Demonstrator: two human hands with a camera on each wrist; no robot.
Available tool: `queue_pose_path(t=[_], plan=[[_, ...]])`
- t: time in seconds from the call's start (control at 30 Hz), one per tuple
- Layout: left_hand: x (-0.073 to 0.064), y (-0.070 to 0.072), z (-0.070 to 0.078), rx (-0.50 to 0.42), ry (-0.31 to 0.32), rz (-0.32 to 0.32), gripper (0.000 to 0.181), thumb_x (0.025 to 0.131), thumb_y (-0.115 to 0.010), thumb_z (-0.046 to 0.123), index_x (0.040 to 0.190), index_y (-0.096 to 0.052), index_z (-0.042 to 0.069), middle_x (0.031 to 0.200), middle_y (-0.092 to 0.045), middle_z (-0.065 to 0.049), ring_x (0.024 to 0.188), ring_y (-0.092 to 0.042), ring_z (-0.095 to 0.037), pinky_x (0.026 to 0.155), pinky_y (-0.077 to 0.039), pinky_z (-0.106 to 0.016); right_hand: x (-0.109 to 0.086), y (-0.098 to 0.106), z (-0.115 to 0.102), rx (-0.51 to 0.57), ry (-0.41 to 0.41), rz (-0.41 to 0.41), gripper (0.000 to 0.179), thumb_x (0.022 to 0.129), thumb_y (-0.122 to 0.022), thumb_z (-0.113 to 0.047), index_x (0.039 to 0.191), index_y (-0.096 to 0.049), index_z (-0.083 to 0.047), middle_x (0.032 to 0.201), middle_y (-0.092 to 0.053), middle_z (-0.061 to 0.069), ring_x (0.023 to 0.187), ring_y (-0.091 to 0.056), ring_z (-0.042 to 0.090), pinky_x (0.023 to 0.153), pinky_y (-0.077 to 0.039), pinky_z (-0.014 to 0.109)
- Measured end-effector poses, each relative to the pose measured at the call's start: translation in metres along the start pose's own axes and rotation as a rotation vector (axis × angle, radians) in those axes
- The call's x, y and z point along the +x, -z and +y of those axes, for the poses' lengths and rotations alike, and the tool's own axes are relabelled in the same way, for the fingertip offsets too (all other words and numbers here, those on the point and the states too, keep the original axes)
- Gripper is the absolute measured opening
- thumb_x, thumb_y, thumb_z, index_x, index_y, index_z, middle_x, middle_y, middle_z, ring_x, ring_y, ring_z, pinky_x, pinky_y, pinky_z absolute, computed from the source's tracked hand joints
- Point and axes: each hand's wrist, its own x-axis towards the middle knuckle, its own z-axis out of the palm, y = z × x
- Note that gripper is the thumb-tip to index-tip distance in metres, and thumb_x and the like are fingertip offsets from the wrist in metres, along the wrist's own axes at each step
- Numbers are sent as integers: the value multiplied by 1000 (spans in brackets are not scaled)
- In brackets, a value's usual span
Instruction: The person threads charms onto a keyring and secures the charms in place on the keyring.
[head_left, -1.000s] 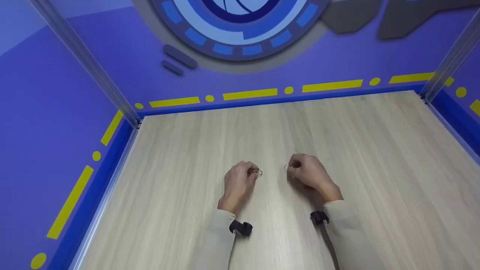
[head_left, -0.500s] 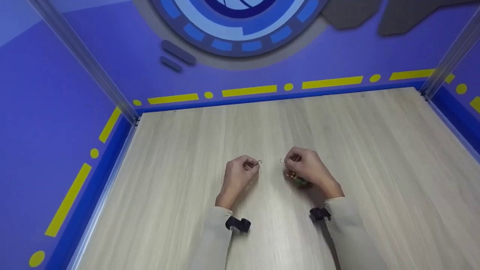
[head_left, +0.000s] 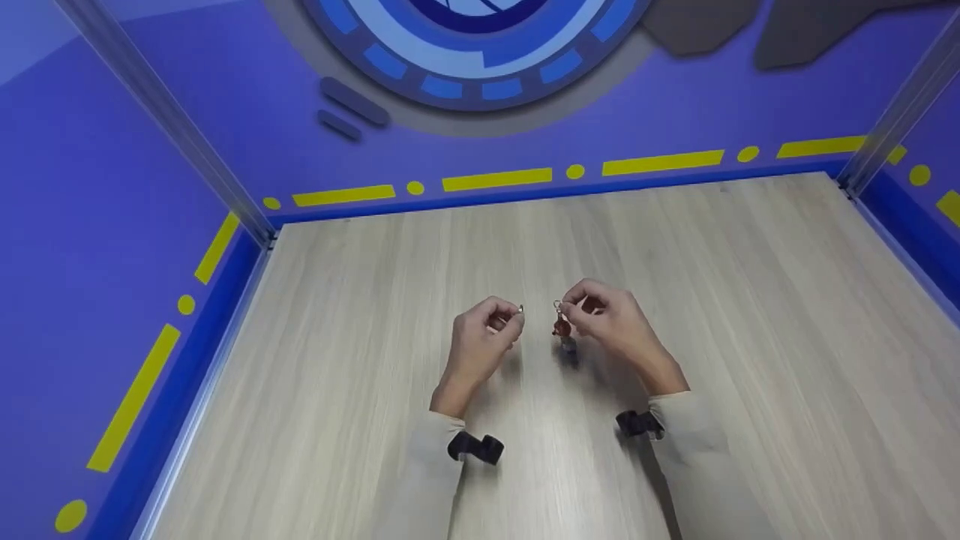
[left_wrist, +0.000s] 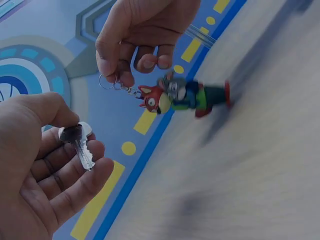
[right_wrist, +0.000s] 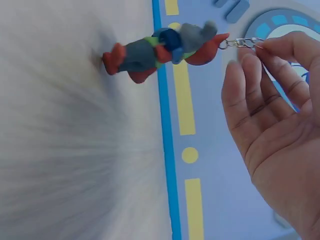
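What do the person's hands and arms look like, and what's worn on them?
The left hand and right hand are both ungloved. The left sleeve and right sleeve are pale beige, with a small black wrist camera beside each cuff.

The head view looks forward and down from above, farther off, over tabletop (head_left: 360, 337) and back wall (head_left: 480, 157) — both wrist views sit close, turned sideways, sharing the figurine (right_wrist: 169, 45) and right hand (right_wrist: 285, 135)
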Motion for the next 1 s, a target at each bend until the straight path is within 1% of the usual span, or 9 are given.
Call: queue_pose_path(t=[0.1, 0.2, 0.33, 0.43, 0.5, 0.67, 0.77, 0.87, 1.0], plan=[[0, 1, 7, 9, -26, 9, 3, 98, -73, 8, 98, -74, 6, 91, -74, 1, 76, -69, -16, 66, -60, -30, -1, 1, -5, 0, 28, 24, 3, 101, -73, -8, 100, -74, -6, 88, -72, 7, 71, -63, 22, 64, -53, 26], [0, 1, 12, 6, -36, 13, 4, 99, -74, 11, 99, -75, 7, 93, -75, 3, 81, -69, -15, 71, -60, -32, 0, 0, -10, 5, 57, 55, 3, 100, -74, -8, 100, -76, -6, 87, -69, 6, 73, -64, 20, 65, -53, 25], [-1, 1, 18, -23, -33, 4, 6, 101, -74, 15, 102, -76, 9, 94, -75, 5, 86, -69, -14, 72, -61, -35, 0, -1, -17, 30, 92, 84, 3, 100, -74, -7, 100, -77, -6, 92, -72, 5, 80, -67, 21, 71, -55, 25], [-1, 2, 21, -39, -31, -7, 8, 102, -73, 18, 103, -76, 11, 96, -75, 6, 90, -69, -14, 73, -60, -34, -2, -1, -22, 38, 105, 86, 3, 101, -75, -8, 101, -78, -7, 96, -74, 4, 83, -70, 22, 75, -57, 25], [-1, 2, 23, -58, -35, -12, 10, 103, -72, 20, 103, -76, 11, 97, -75, 6, 91, -69, -13, 73, -60, -31, -2, 0, -25, 46, 111, 83, 4, 101, -75, -8, 102, -79, -7, 96, -74, 5, 83, -71, 23, 76, -58, 26], [-1, 1, 26, -117, -70, -24, 12, 105, -71, 19, 106, -76, 8, 99, -75, 3, 89, -69, -15, 71, -61, -31, -4, -1, -33, 72, 121, 77, 4, 100, -76, -7, 102, -79, -6, 95, -75, 5, 82, -70, 24, 76, -59, 27], [-2, 1, 29, -142, -84, -44, 14, 107, -69, 19, 107, -74, 6, 100, -74, 0, 87, -68, -16, 73, -61, -32, -5, -2, -37, 99, 137, 69, 4, 100, -76, -5, 102, -78, -4, 94, -76, 6, 81, -72, 24, 77, -61, 28], [-3, 1, 32, -171, -82, -77, 16, 108, -66, 18, 109, -72, 3, 101, -73, -2, 89, -69, -18, 75, -62, -34, -5, -3, -39, 111, 153, 65, 5, 99, -76, -5, 101, -78, -1, 93, -76, 7, 79, -73, 24, 76, -61, 28], [-4, 0, 35, -199, -81, -113, 17, 110, -62, 17, 111, -68, 1, 102, -72, -6, 93, -71, -21, 77, -63, -37, -6, -4, -40, 91, 160, 68, 5, 98, -77, -5, 101, -80, -2, 93, -76, 6, 79, -72, 21, 75, -60, 27]])
